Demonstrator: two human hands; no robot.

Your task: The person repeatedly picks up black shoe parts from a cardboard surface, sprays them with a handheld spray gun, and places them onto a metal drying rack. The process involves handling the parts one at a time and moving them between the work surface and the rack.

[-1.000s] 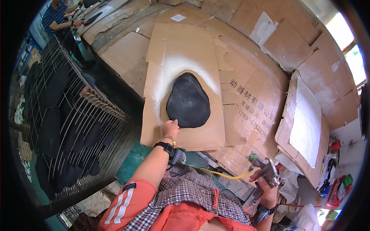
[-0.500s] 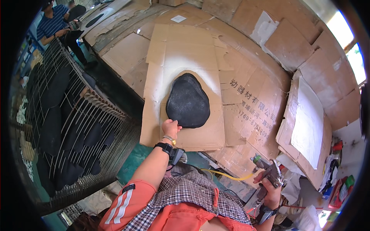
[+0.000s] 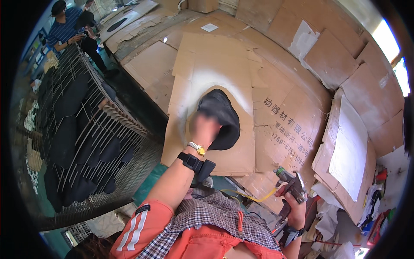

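Observation:
A rounded black fabric-like pad (image 3: 227,116) rests on a cardboard sheet (image 3: 185,95) in front of me. Its left side is curled up where my left hand (image 3: 204,130) grips it. That hand is blurred, so the exact place of its fingers is hard to see. At the lower right my right hand (image 3: 297,212) is closed round the grip of a metal spray gun (image 3: 295,186), which is held away from the pad. A pale sprayed patch surrounds the upper outline of the pad on the cardboard.
On the left stands a wire rack (image 3: 92,125) with several dark pads. A yellow hose (image 3: 250,198) runs toward the spray gun. Cardboard walls (image 3: 332,54) rise behind and at the right, where a white sheet (image 3: 348,151) leans. Another person (image 3: 64,30) works at the far left.
My left hand has moved from the pad's lower edge up over its left side, and that side has curled upward. My right hand still holds the spray gun.

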